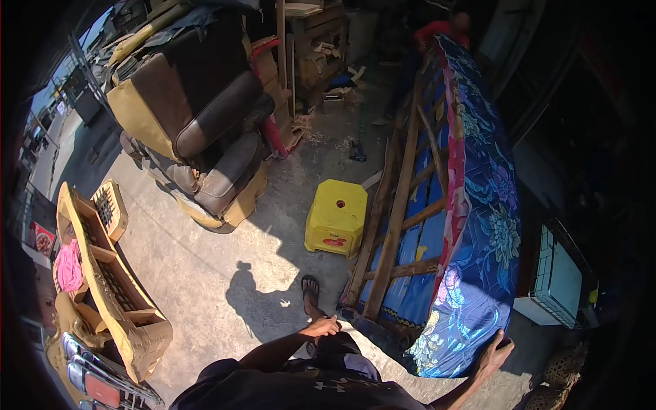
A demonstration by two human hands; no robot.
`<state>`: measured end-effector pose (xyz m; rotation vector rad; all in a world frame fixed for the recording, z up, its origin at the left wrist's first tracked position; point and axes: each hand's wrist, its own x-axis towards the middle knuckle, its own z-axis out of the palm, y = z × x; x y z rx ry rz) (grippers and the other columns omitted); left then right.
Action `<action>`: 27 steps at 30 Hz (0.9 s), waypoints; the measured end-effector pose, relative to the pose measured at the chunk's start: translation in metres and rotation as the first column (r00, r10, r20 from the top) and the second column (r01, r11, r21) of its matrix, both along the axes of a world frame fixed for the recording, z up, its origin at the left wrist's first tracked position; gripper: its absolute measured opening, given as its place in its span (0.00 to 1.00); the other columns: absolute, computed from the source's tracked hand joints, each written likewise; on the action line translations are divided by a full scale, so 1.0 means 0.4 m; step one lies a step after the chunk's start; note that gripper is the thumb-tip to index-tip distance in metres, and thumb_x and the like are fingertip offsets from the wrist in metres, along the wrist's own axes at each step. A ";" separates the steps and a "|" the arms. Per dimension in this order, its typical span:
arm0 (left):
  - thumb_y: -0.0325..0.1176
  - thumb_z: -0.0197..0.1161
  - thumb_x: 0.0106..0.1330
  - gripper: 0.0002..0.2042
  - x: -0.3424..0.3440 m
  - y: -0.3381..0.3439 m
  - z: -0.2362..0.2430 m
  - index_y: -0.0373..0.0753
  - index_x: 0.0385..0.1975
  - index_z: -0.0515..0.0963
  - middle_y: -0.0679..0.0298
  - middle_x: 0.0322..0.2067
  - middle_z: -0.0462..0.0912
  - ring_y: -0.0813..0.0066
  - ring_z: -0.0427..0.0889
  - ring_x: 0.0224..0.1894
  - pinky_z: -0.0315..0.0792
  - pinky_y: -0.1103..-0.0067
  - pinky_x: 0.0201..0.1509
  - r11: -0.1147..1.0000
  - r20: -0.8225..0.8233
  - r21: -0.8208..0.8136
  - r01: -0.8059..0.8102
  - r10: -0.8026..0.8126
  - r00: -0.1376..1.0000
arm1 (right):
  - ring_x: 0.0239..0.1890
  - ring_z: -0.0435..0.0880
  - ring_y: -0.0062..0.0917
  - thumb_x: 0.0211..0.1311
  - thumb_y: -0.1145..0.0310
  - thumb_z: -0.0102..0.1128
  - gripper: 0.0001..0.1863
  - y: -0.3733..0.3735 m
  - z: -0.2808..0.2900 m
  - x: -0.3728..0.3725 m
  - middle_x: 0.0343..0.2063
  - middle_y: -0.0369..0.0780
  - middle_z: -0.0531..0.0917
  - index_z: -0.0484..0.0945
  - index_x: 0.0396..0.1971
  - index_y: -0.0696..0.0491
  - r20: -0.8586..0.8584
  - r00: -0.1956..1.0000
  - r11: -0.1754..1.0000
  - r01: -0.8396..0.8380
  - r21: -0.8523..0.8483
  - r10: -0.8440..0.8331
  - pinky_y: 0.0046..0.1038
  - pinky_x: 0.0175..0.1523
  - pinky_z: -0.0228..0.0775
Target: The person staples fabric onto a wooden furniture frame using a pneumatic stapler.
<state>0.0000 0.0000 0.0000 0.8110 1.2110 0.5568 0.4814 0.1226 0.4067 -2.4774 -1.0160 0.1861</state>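
A long wooden sofa frame [388, 273], tipped on its side, stretches away at the right. Blue floral fabric [495, 225] covers its outer face, and slats and blue lining show inside. My right hand [493, 357] grips the near end of this piece at its fabric-covered edge. My left hand [322, 328] is in front of my body with its fingers curled, near the frame's lower near corner; what it holds, if anything, is hidden. At the far end a person in a red top [437, 33] bends close to the frame, their hands unclear in the shade.
A yellow plastic stool [337, 217] stands just left of the frame. Beyond it are a worn brown armchair [205, 143] and a small dark tool [357, 151] on the concrete. A bare wooden frame [116, 287] lies at left; a white wire-sided case [555, 277] sits at right.
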 end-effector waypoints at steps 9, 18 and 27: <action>0.37 0.53 0.67 0.15 -0.805 0.248 0.223 0.39 0.48 0.81 0.55 0.47 0.86 0.59 0.87 0.43 0.79 0.62 0.43 0.708 -0.496 -0.704 -0.059 -0.430 0.755 | 0.68 0.66 0.52 0.71 0.38 0.47 0.42 0.053 0.031 -0.039 0.66 0.57 0.68 0.61 0.69 0.59 0.270 0.895 0.909 0.397 -0.126 -0.354 0.44 0.70 0.59; 0.43 0.54 0.70 0.13 -1.064 0.919 0.170 0.42 0.42 0.79 0.63 0.37 0.85 0.68 0.84 0.36 0.74 0.69 0.41 0.920 -0.114 -0.053 -0.387 0.380 0.918 | 0.71 0.62 0.51 0.75 0.42 0.42 0.39 0.677 0.188 -0.448 0.69 0.58 0.63 0.59 0.70 0.61 0.366 0.931 0.981 -0.073 0.178 0.002 0.44 0.73 0.54; 0.40 0.58 0.67 0.17 -1.420 1.311 0.136 0.32 0.45 0.79 0.55 0.40 0.86 0.62 0.86 0.39 0.79 0.64 0.42 0.990 -0.185 0.043 0.138 -0.127 0.974 | 0.68 0.68 0.47 0.73 0.37 0.35 0.40 1.139 0.102 -0.617 0.66 0.51 0.70 0.65 0.69 0.55 0.273 0.945 0.984 0.177 0.037 -0.180 0.44 0.69 0.58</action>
